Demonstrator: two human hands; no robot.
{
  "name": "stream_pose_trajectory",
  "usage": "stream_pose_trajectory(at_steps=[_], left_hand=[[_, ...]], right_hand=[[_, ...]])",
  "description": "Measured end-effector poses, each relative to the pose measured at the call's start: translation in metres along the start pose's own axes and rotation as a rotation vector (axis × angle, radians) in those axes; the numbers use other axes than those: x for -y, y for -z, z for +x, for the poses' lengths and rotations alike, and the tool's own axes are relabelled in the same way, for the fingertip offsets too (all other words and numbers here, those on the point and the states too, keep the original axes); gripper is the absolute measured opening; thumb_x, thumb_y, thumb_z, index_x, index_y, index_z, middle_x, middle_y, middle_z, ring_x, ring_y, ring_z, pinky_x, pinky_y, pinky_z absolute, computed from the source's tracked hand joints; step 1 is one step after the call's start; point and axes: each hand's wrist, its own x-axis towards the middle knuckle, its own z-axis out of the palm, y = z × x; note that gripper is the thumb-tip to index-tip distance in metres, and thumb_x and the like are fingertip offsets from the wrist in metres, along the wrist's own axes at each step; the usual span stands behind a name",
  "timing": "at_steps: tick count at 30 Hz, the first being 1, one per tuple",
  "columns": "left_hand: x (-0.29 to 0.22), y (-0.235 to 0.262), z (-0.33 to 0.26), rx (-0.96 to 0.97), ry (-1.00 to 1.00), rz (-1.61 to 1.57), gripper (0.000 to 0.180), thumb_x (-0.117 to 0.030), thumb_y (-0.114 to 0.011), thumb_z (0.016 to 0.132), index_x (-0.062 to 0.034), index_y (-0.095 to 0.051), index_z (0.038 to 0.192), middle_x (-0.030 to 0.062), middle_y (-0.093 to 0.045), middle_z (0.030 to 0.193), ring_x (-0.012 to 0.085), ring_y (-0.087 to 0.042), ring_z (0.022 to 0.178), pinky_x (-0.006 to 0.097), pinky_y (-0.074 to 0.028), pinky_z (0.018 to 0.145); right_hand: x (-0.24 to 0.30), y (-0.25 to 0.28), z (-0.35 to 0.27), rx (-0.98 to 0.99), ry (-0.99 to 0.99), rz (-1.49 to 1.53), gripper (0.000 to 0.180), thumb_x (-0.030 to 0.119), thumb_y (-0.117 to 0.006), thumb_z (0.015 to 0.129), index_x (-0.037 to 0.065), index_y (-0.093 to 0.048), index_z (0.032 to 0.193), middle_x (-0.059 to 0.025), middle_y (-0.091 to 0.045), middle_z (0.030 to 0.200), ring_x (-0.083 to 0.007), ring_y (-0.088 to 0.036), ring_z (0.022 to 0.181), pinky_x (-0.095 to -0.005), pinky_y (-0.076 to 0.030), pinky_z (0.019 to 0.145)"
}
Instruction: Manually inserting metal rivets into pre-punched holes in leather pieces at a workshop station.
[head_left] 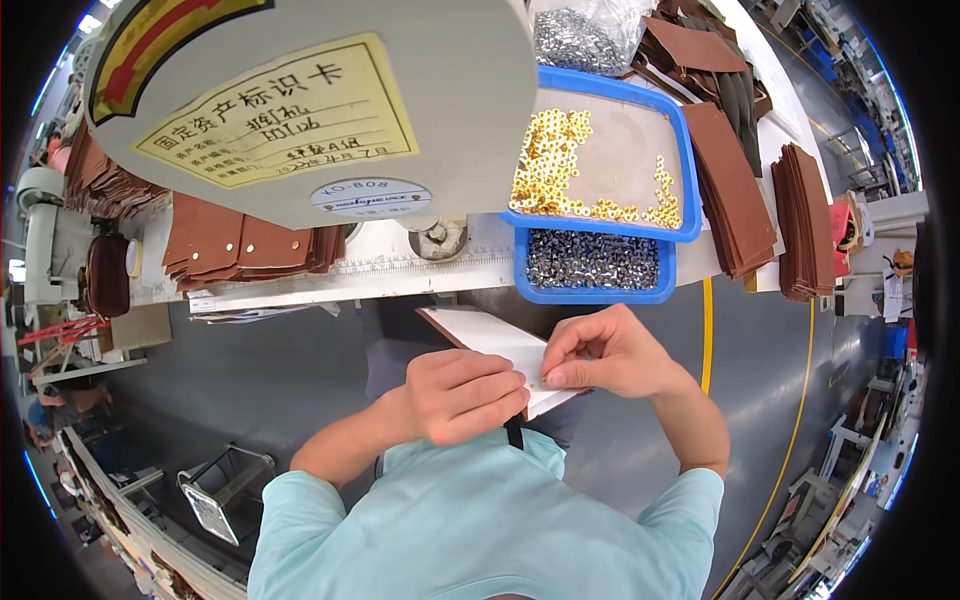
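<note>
Holding a pale flat panel (487, 335) close to the chest, both hands are closed on its near edge: the left hand (462, 393) is curled over the lower left part, and the right hand (603, 352) pinches the edge between thumb and forefinger, perhaps with a small fitting in the pinch, though it is too small to tell. The panel has a brown underside showing along its far edge and hangs in the air below the surface.

Two blue trays sit on the white surface (400, 268) just beyond the hands. The upper tray (687, 160) holds gold eyelets (548, 160) heaped at its left side and strung along its near wall, with bare bottom showing between. The lower tray (596, 295), partly under the upper one, is filled with dark silver eyelets (592, 260). A clear bag (590, 30) of silver fittings lies behind them.

Brown leather pieces (735, 190) are stacked to the right of the trays, and more stacks (235, 245) lie at the left under the grey machine head (430, 120), which bears a yellow label. A ruler strip runs along the front edge of the surface. The floor (260, 380) below is grey with yellow lines, and a wire-frame stand (225, 485) is at lower left.
</note>
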Motion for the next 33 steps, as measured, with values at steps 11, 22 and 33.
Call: stream_pose_trajectory(at_steps=[11, 22, 33], left_hand=[[-0.002, -0.004, -0.005, -0.022, -0.094, 0.047, 0.018, -0.005, -0.078, 0.069, -0.0086, -0.072, 0.086, -0.0005, -0.067, 0.087, 0.0185, -0.071, 0.079, 0.026, -0.057, 0.061], [0.000, -0.005, -0.014, 0.067, 0.170, -0.071, 0.019, -0.002, -0.081, 0.071, -0.0061, -0.073, 0.089, 0.0046, -0.072, 0.087, 0.0216, -0.072, 0.074, 0.030, -0.060, 0.061], [-0.015, 0.002, -0.006, 0.169, 0.671, -0.331, 0.022, -0.001, -0.080, 0.077, -0.0084, -0.077, 0.098, 0.0039, -0.074, 0.088, 0.0194, -0.071, 0.071, 0.029, -0.056, 0.058]], right_hand=[[-0.024, 0.005, 0.012, 0.123, -0.250, 0.187, 0.005, 0.002, -0.077, 0.090, 0.000, -0.076, 0.093, -0.0007, -0.070, 0.082, -0.0063, -0.060, 0.071, -0.0217, -0.046, 0.062], [-0.018, -0.022, -0.001, -0.189, 0.357, -0.656, 0.008, 0.006, -0.074, 0.087, 0.003, -0.076, 0.095, -0.0082, -0.067, 0.085, -0.0170, -0.064, 0.068, -0.0297, -0.051, 0.058], [-0.032, -0.011, 0.006, -0.167, 0.577, -0.902, 0.035, 0.027, -0.093, 0.071, 0.005, -0.077, 0.093, -0.0062, -0.074, 0.088, -0.0243, -0.069, 0.077, -0.0349, -0.053, 0.069]])
